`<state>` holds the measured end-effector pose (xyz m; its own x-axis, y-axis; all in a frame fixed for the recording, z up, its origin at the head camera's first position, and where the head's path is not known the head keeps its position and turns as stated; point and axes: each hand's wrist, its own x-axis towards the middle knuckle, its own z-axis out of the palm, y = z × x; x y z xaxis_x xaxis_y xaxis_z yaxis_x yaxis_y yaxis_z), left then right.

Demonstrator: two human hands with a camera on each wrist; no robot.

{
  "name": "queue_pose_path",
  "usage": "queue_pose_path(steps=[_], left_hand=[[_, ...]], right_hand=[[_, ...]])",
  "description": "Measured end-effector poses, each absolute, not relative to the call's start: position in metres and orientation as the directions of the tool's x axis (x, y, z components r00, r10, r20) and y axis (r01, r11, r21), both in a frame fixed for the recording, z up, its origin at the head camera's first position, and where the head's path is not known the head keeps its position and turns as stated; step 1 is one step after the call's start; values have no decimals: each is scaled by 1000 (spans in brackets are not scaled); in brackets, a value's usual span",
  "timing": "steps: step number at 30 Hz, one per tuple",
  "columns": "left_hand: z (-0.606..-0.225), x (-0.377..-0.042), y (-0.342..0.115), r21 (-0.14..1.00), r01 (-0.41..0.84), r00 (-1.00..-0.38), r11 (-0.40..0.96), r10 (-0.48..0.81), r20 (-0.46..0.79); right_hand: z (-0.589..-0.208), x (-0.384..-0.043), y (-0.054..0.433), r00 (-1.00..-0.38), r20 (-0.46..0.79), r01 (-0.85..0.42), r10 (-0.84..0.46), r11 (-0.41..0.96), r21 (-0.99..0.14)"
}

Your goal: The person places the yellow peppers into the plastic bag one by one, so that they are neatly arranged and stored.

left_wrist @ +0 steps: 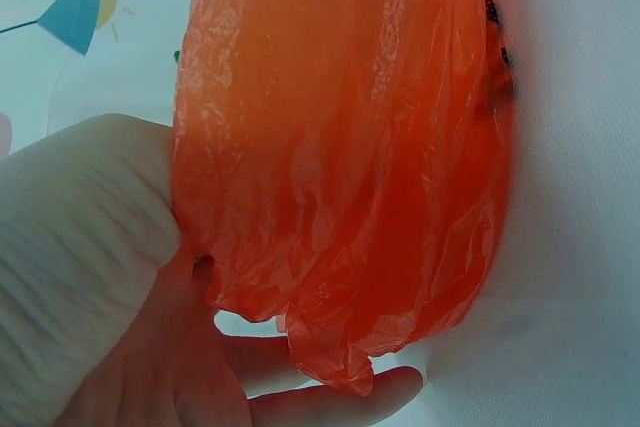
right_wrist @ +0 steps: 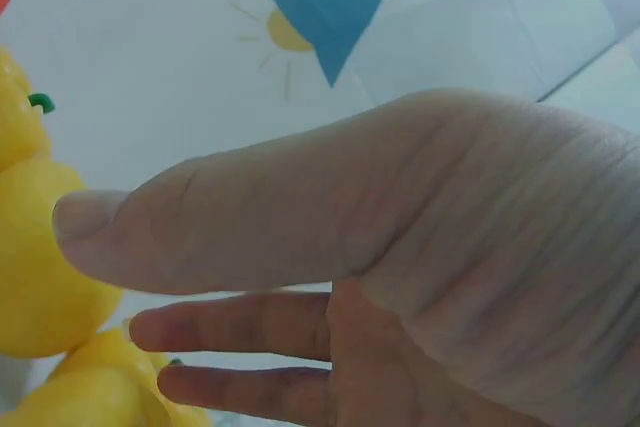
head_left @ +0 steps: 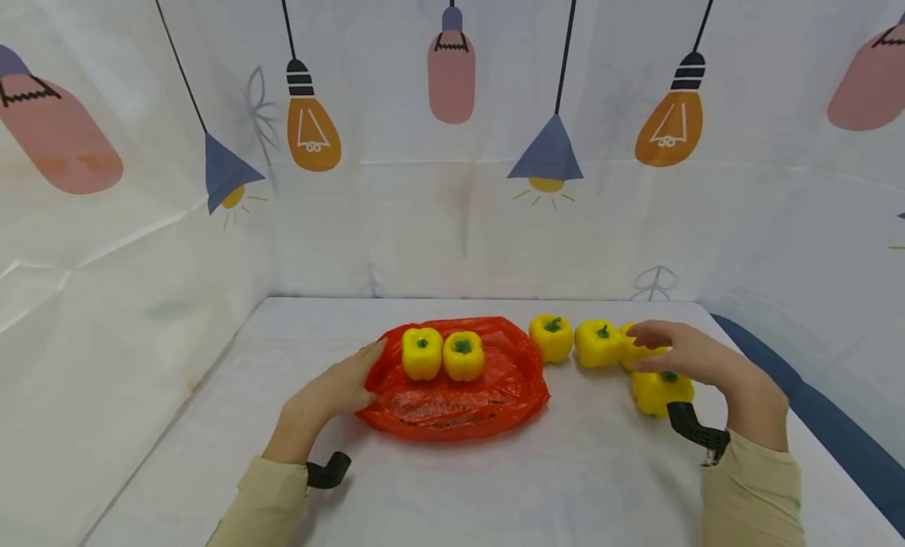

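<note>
A red plastic bag (head_left: 452,409) lies spread on the white table, and two yellow bell peppers (head_left: 422,354) stand side by side within its outline. My left hand (head_left: 339,386) holds the bag's left edge. In the left wrist view the bag's wrinkled side covers part of its fingers (left_wrist: 340,402). To the right of the bag stand several more yellow bell peppers (head_left: 599,343). Over the rightmost of these hovers my right hand (head_left: 696,358), thumb and fingers apart with nothing between them. Its thumb overlaps a pepper (right_wrist: 45,287) in the right wrist view; contact cannot be told.
White sheeting (head_left: 424,233) printed with lamps and bulbs hangs behind the table (head_left: 566,484) and along both sides. A dark blue surface (head_left: 827,405) runs along the table's right edge. Black straps or mounts (head_left: 328,470) sit at both wrists.
</note>
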<state>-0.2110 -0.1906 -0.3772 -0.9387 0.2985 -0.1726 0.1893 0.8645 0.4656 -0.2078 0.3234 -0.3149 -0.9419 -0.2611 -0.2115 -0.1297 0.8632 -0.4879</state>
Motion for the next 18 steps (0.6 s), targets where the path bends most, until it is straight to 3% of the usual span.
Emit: queue_pose_path(steps=[8,18], left_hand=[[-382,-213,-192,454,196,-940,869,299,-166],[-379,-211,-190,455,189,-943,870,291,-164]], right_hand=[[-317,-207,336,-923,-298,-83,-242,883,-461],[-321,-209,334,-879,-459,97,-132,892,-442]])
